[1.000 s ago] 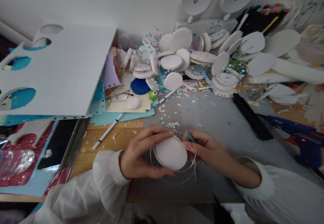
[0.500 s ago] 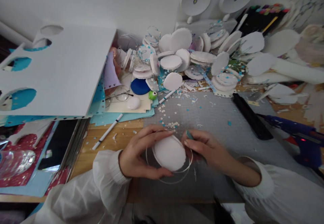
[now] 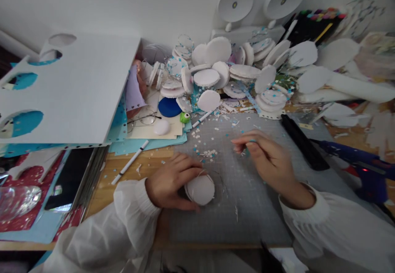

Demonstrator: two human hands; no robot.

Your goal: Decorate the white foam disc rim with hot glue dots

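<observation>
My left hand (image 3: 177, 180) grips a white round disc (image 3: 202, 190) by its edge, low over the grey cutting mat (image 3: 216, 227). Thin wire loops around the disc and sticks out to its right. Off to the right, apart from the disc, my right hand (image 3: 268, 158) hovers over the mat with its fingers curled together and smeared by motion. A small teal bit (image 3: 253, 140) shows at its thumb and fingers; what it belongs to I cannot make out. Tiny white and blue star pieces (image 3: 209, 153) lie scattered beyond my left hand.
Many white discs (image 3: 208, 100) are heaped along the back. A blue glue gun (image 3: 367, 166), its red light lit, and a black bar (image 3: 304, 141) lie right. At left are a white marker (image 3: 129, 162), a phone (image 3: 69, 178) and a white board (image 3: 83, 84) with round holes.
My right hand has moved away from the disc, up and to the right. My left hand has lowered the disc towards the mat and keeps its grip.
</observation>
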